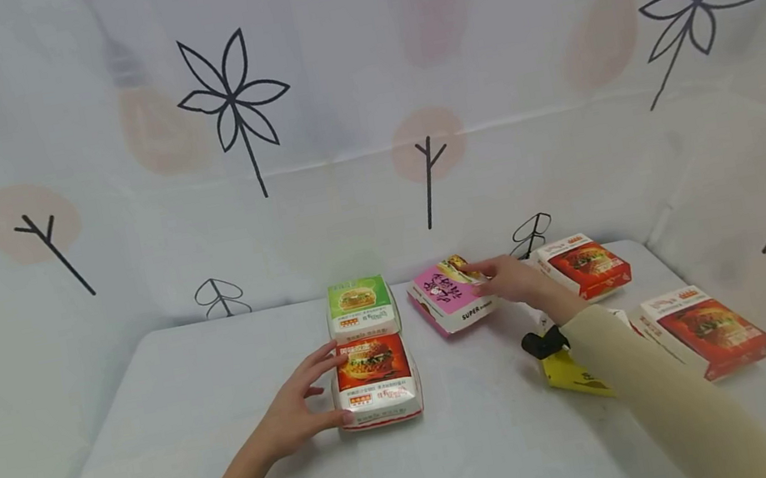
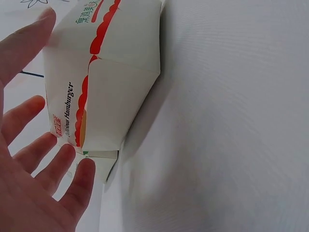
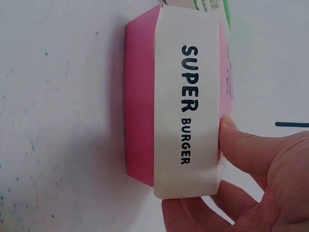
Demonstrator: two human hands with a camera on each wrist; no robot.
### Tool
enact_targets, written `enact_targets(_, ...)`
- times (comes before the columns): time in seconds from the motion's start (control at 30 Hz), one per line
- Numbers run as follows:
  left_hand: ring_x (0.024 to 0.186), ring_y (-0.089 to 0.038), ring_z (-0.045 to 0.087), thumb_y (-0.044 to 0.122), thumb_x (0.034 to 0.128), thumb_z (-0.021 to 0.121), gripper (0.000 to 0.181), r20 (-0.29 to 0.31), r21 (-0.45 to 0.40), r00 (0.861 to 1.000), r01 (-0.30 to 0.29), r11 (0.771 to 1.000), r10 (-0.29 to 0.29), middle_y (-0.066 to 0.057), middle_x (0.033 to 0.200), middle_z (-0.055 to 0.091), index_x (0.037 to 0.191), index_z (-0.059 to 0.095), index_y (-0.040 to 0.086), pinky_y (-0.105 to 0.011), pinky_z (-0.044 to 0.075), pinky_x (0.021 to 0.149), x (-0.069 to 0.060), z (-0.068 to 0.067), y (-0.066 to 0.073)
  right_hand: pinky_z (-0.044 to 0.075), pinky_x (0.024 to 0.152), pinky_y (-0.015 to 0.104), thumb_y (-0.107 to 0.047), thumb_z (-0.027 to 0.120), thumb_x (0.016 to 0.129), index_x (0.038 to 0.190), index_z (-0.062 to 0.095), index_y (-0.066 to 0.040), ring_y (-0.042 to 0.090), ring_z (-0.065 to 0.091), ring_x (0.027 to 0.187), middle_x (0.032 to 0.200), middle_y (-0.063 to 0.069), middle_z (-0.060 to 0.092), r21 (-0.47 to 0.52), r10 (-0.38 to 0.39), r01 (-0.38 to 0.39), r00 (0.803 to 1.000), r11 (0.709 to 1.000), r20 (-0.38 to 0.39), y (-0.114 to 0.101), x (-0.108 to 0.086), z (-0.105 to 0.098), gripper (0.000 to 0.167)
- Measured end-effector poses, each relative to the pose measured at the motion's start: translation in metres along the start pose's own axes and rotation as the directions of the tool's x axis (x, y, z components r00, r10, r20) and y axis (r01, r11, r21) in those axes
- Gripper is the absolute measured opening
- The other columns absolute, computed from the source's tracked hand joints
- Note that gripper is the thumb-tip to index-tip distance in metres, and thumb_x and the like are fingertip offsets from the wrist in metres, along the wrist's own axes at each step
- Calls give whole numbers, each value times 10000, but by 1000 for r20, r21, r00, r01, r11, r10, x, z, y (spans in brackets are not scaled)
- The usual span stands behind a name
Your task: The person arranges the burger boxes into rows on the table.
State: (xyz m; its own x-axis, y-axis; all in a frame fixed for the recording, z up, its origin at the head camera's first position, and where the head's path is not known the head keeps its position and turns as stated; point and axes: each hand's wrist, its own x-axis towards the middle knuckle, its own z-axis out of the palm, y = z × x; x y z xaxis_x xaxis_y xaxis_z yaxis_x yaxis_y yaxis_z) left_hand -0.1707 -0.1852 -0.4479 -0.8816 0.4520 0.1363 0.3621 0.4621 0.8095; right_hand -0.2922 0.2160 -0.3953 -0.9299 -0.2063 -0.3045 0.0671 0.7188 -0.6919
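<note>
My left hand (image 1: 290, 411) is at the left side of a red-and-white burger box (image 1: 373, 363), fingers spread. Its thumb and forefinger touch or nearly touch that box's left edge; the left wrist view shows the fingers loosely bent beside the box (image 2: 104, 92). Directly behind it stands a green-and-white burger box (image 1: 359, 304). To the right, a pink burger box (image 1: 441, 293) marked "SUPER BURGER" sits slightly turned on the table. My right hand (image 1: 515, 282) grips its right end, with the thumb (image 3: 241, 145) on the top and the fingers at the side.
Two more red-and-white burger boxes, one at the back right (image 1: 589, 268) and one nearer (image 1: 713, 327), stand on the white table (image 1: 219, 351). My right forearm partly hides a yellow box (image 1: 571, 372). A patterned cloth (image 1: 331, 112) hangs behind the table.
</note>
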Motion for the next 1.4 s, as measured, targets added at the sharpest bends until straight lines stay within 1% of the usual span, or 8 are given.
enact_targets(0.27, 1423, -314, 333, 364, 868, 768, 694, -46, 38, 999, -5, 999, 6, -1, 1608, 302, 1482, 483, 213, -509, 490, 964, 4, -4, 5, 250, 1098, 664, -262, 600, 1008, 1544, 386, -251, 455, 227, 1439, 1578, 250, 276, 45, 40, -40, 999, 998, -9, -4, 4, 9, 577)
enact_targets(0.37, 1419, -298, 346, 353, 891, 748, 672, -58, 37, 998, -8, 999, 11, 2, 1584, 350, 1486, 479, 194, -507, 483, 975, 10, -10, 9, 249, 1104, 655, -251, 594, 1012, 1546, 382, -242, 449, 227, 1442, 1578, 252, 273, 52, 33, -32, 999, 998, -13, -6, 5, 11, 575)
enact_targets(0.5, 1380, -287, 403, 309, 923, 720, 613, -50, 6, 999, -16, 1000, 17, -37, 1520, 446, 1473, 486, 176, -512, 470, 996, 23, -19, 14, 253, 1109, 644, -232, 593, 1012, 1544, 390, -229, 441, 238, 1441, 1576, 244, 285, 52, 18, -17, 1000, 998, -22, -6, 7, 14, 569)
enact_targets(0.7, 1312, -316, 486, 298, 955, 681, 546, -26, -22, 999, 20, 1000, -21, -71, 1451, 519, 1454, 508, 165, -487, 471, 1007, 55, -27, 29, 239, 1112, 649, -236, 591, 1013, 1550, 378, -234, 447, 219, 1447, 1582, 246, 270, 60, 17, -16, 999, 998, -27, -4, 7, 15, 578)
enact_targets(0.83, 1298, -335, 503, 261, 970, 662, 517, -9, -51, 1000, 2, 999, -3, -96, 1440, 529, 1448, 515, 134, -493, 464, 1013, 82, -31, 41, 234, 1111, 653, -228, 585, 1016, 1550, 374, -230, 454, 209, 1449, 1581, 255, 264, 64, 10, -8, 1000, 998, -28, -2, 8, 14, 575)
enact_targets(1.0, 1302, -245, 504, 314, 972, 654, 506, 17, -67, 1000, 2, 998, -1, -69, 1451, 525, 1438, 526, 163, -508, 437, 1036, 111, -32, 48, 234, 1112, 651, -225, 584, 1016, 1547, 382, -220, 449, 212, 1450, 1580, 256, 266, 69, 4, -2, 1000, 998, -27, -2, 9, 15, 569)
enact_targets(1.17, 1273, -198, 526, 299, 977, 646, 484, 40, -77, 999, 5, 997, -2, -24, 1439, 536, 1428, 536, 161, -478, 449, 1031, 137, -25, 51, 238, 1112, 649, -230, 581, 1018, 1548, 379, -220, 450, 217, 1447, 1579, 255, 268, 60, 1, 1, 999, 998, -35, -2, 9, 16, 568)
enact_targets(1.4, 1243, -200, 549, 319, 974, 654, 473, 73, -78, 997, 23, 997, -18, -59, 1432, 541, 1417, 545, 195, -419, 488, 993, 162, -7, 56, 234, 1113, 649, -247, 590, 1014, 1544, 390, -215, 454, 211, 1448, 1584, 251, 261, 66, -11, 13, 999, 998, -33, -1, 8, 15, 567)
